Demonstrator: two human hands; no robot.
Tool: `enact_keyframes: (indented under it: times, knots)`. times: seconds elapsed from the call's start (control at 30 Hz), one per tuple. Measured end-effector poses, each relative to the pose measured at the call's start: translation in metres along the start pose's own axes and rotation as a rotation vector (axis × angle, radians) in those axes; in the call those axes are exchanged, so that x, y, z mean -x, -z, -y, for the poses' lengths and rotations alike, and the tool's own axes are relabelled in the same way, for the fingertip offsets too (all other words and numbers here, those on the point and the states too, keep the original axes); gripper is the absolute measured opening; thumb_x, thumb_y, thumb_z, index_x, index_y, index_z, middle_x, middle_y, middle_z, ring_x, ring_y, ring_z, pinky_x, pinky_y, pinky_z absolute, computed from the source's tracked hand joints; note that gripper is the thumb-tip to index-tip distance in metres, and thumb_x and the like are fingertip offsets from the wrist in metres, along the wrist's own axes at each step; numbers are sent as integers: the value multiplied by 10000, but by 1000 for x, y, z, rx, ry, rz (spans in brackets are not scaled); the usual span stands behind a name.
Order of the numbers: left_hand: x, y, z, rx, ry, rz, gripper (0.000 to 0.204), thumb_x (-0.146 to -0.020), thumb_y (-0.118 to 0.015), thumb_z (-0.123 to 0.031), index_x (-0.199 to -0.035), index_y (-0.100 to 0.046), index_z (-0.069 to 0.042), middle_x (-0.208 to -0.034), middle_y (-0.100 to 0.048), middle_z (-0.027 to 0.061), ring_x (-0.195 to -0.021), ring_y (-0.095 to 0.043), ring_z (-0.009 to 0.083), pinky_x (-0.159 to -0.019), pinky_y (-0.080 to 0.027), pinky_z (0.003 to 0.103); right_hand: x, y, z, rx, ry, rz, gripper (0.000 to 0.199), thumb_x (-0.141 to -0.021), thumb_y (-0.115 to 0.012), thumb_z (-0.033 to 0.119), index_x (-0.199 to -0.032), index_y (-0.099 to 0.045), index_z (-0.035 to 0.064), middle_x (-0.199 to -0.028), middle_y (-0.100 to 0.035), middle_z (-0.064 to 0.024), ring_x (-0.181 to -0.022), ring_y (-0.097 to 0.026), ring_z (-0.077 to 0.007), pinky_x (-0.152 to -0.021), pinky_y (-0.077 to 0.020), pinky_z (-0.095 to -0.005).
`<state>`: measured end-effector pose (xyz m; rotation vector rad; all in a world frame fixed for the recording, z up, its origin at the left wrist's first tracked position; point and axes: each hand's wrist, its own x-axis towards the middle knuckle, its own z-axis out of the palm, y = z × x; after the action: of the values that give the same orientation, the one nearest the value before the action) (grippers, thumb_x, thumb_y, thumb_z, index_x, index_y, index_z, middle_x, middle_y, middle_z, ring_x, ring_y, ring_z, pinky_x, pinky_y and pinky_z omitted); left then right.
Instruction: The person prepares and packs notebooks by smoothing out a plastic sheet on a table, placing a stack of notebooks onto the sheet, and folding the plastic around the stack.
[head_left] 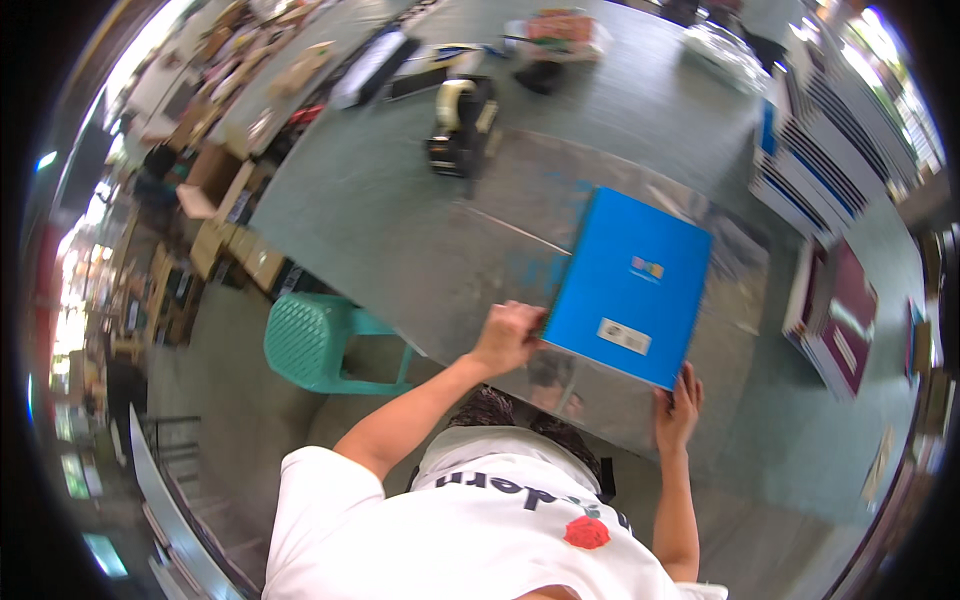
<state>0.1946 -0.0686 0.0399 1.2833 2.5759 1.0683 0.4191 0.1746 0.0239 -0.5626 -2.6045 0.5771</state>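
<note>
A blue notebook [630,290] with a white label near its lower edge lies tilted in front of me. Fine binding coils seem to run along its side edges. My left hand [507,336] pinches its near left corner, the fingers curled in. At the near right corner, my right hand [680,408] grips the edge with its thumb and fingers; part of the fingers is hidden. Beneath the notebook a clear plastic sheet [500,265] spreads across the grey-green table [340,220], reaching its near edge.
Beyond the sheet stands a black tape dispenser [462,130]. Stacked notebooks [815,165] and a maroon-covered stack [848,320] line the right side. Crumpled clear plastic [725,55] lies at the far right. A green plastic stool [310,345] stands left of the table, with open cartons [215,190] beyond.
</note>
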Motion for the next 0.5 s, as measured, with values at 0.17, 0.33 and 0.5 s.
enact_keyframes:
  times: [0.17, 0.33, 0.5]
  knots:
    - [9, -4, 5, -204, -123, -43, 374, -694, -606, -146, -1034, -563, 1, -827, -581, 111, -780, -540, 277, -696, -389, 397, 1, -7, 1, 21, 31, -14, 305, -815, -577, 148, -1076, -573, -8, -1208, -521, -176, -1188, -441, -293, -1015, -260, -421]
    - [9, 3, 18, -96, -167, 52, 414, -711, -596, -121, -1096, -533, 19, -880, -576, 101, -847, -532, 270, -720, -404, 367, 2, -2, -2, -149, -221, 27, 314, -825, -526, 76, -1116, -533, -41, -1244, -499, -157, -1170, -458, -283, -979, -334, -387]
    - [49, 93, 70, 120, -191, -40, 454, -696, -650, -106, -1119, -515, -11, -978, -543, 105, -956, -496, 258, -810, -402, 380, 12, -8, 80, 36, -349, -618, 326, -884, -431, 145, -1164, -496, -8, -1197, -511, -164, -1117, -477, -282, -930, -379, -371]
